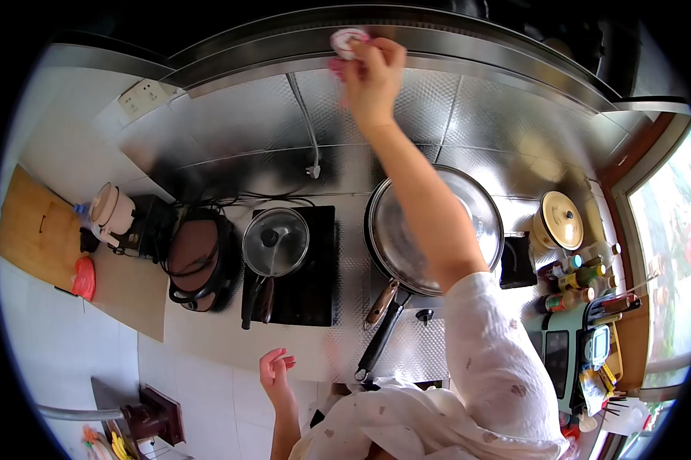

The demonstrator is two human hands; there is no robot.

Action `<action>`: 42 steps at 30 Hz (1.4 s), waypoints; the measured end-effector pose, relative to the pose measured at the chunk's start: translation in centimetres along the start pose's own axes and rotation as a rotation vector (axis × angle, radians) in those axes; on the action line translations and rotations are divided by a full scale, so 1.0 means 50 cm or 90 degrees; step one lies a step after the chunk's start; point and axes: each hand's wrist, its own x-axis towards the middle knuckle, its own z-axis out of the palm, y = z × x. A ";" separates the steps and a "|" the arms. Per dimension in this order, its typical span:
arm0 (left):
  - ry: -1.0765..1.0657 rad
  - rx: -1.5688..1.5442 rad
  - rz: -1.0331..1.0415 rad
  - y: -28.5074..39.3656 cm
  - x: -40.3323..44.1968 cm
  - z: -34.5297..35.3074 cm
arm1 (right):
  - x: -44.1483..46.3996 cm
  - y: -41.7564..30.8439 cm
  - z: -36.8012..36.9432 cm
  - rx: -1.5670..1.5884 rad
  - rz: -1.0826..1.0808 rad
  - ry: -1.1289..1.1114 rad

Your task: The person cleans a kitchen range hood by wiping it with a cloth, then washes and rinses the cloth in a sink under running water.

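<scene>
**Overhead, a cloth (349, 44) at the range hood (269, 47)**

The pink-and-white cloth sits at the top centre of the frame, bunched up in front of the hood's metal edge. The right hand (376, 77) grips it in closed fingers; how firmly it bears on the metal, I cannot tell. Wiping that edge looks to be the step in hand, and the next move probably calls for light, even pressure sideways along it, without leaning on what stands below.

The right arm (418, 184) stretches from the lower right up to the cloth, nearly straight, crossing above a large lidded pan (476, 203) at centre. Well apart from it, the left hand (276, 368) hangs low, left of centre, fingers loosely curled and nothing visible in them. Further out, a small pot with a glass lid (278, 241) stands on a black cooktop (311, 299) on the tabletop (207, 337).
</scene>
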 end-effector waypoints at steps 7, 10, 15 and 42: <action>-0.049 -0.012 -0.031 -0.024 0.021 -0.003 | 0.146 0.165 -0.279 0.354 0.253 0.316; -0.062 -0.009 -0.042 -0.027 0.028 -0.010 | 0.165 0.149 -0.290 0.247 0.277 0.346; -0.053 -0.014 -0.044 -0.029 0.038 -0.019 | 0.030 0.110 -0.031 0.228 0.091 0.349; -0.019 -0.099 -0.043 -0.063 0.138 -0.172 | -0.093 -0.146 0.263 0.014 0.001 -0.051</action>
